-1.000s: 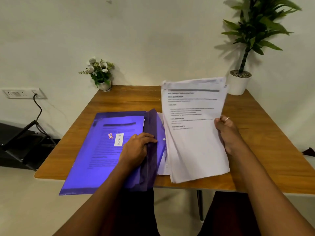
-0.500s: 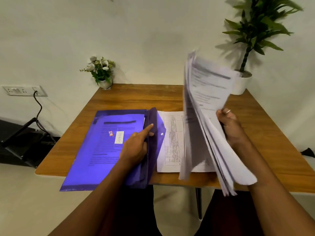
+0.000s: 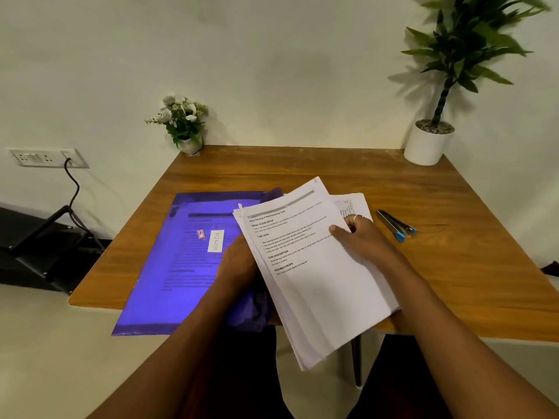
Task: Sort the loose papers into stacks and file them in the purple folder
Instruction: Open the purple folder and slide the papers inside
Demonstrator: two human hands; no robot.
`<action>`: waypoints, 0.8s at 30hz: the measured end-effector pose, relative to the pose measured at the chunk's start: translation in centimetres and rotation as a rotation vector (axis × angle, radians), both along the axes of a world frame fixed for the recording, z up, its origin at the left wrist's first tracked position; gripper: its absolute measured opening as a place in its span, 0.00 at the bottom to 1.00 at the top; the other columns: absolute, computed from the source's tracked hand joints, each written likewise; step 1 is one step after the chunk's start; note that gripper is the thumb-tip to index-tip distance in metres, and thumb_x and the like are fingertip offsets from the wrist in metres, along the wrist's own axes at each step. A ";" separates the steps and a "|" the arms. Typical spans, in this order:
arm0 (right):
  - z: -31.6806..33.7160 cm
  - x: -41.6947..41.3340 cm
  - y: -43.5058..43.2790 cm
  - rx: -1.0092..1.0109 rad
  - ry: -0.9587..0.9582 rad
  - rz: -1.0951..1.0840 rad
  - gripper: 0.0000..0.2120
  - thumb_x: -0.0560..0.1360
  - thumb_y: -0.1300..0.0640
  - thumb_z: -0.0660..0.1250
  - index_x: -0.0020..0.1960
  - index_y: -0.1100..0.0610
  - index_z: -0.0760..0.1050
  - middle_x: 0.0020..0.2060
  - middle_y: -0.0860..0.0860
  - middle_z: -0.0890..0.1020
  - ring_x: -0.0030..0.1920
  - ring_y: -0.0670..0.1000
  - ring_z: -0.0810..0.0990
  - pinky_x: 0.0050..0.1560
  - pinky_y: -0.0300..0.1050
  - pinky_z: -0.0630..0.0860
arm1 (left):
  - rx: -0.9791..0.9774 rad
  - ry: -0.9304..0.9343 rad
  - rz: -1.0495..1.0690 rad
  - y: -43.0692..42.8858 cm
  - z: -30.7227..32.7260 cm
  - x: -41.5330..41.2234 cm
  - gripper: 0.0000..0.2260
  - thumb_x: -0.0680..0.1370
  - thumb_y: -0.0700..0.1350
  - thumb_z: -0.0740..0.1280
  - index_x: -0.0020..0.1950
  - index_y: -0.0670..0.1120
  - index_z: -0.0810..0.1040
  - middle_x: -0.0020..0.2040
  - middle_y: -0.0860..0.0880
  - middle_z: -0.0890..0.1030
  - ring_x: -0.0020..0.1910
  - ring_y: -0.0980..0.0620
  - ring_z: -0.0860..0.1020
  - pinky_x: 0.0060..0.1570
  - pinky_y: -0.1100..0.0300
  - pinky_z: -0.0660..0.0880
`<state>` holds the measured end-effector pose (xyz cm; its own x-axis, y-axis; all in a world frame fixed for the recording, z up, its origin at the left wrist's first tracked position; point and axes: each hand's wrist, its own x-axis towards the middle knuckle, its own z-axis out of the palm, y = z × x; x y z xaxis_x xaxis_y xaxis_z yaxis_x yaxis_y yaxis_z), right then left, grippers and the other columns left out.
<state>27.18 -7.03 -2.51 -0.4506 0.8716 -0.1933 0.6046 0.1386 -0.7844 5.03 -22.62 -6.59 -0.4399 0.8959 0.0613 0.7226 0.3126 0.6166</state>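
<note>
Observation: the right hand [image 3: 363,240] grips the stack of papers [image 3: 317,276] by its right edge, thumb pressed on the top sheet and the fingers curled round beneath. One finger with a ring shows past the stack's far edge. The stack is held askew, with its far left corner over the purple folder [image 3: 169,267] and its near end out past the near edge of the table [image 3: 453,267]. In my judgement the one-sided grip leaves the left edge free to be guided into the folder.

The left hand [image 3: 239,261] lies against the stack's left edge, over the folder's right side. Its fingers are covered by the papers. I cannot tell whether they are curled or straight, or whether they hold the stack, hold the folder's flap [image 3: 273,195], or merely steady one of them.

The folder lies flat on the left half of the table, its near end overhanging the edge. A printed sheet shows through the translucent cover, which bears a white label [image 3: 216,241]. Some filing therefore appears to be done already.

Concealed or unclear:
- The folder's opening is hidden behind the left hand and the stack.
- A further sheet [image 3: 352,204] lies on the table beyond the right hand. Only a corner with a printed grid shows, and its extent is unknown.
- A dark tool with blue ends [image 3: 396,226] lies just right of that sheet. It is possibly a stapler, but I cannot confirm this.
</note>
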 end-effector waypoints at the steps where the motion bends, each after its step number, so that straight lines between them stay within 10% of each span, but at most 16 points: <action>1: 0.4 0.1 0.1 -0.019 0.003 0.017 0.13 0.78 0.43 0.69 0.57 0.50 0.78 0.52 0.41 0.82 0.50 0.46 0.82 0.49 0.47 0.81 | -0.002 -0.008 0.006 0.0 0.1 0.0 0.22 0.74 0.60 0.55 0.60 0.52 0.76 0.61 0.48 0.79 0.58 0.43 0.78 0.55 0.44 0.76; 9: 1.7 2.0 3.0 -0.509 0.381 0.034 0.34 0.68 0.59 0.80 0.70 0.56 0.71 0.59 0.55 0.83 0.54 0.59 0.86 0.54 0.59 0.83 | 0.005 0.159 -0.059 0.4 -0.6 -0.5 0.12 0.80 0.48 0.64 0.63 0.47 0.77 0.63 0.47 0.78 0.60 0.43 0.76 0.47 0.52 0.72; 14: 1.6 3.3 3.3 -0.632 0.213 0.207 0.25 0.73 0.65 0.74 0.69 0.58 0.75 0.59 0.56 0.85 0.56 0.61 0.85 0.55 0.57 0.83 | 0.119 0.166 -0.096 0.7 -1.1 -0.6 0.05 0.79 0.41 0.65 0.51 0.45 0.79 0.50 0.45 0.81 0.49 0.40 0.79 0.39 0.53 0.70; 20: 2.2 3.5 4.0 -0.623 0.249 0.195 0.16 0.79 0.69 0.65 0.65 0.58 0.76 0.54 0.55 0.86 0.50 0.57 0.87 0.42 0.48 0.84 | 0.160 -0.182 0.134 0.5 0.6 -1.2 0.34 0.75 0.38 0.71 0.79 0.51 0.65 0.63 0.48 0.70 0.52 0.47 0.77 0.56 0.56 0.74; 24: 2.1 2.5 4.8 -0.494 0.048 0.227 0.20 0.79 0.66 0.68 0.68 0.52 0.74 0.54 0.49 0.86 0.51 0.54 0.87 0.46 0.47 0.82 | -0.045 0.007 0.385 0.1 2.8 -1.5 0.14 0.74 0.46 0.66 0.58 0.44 0.78 0.58 0.39 0.75 0.56 0.36 0.75 0.55 0.49 0.72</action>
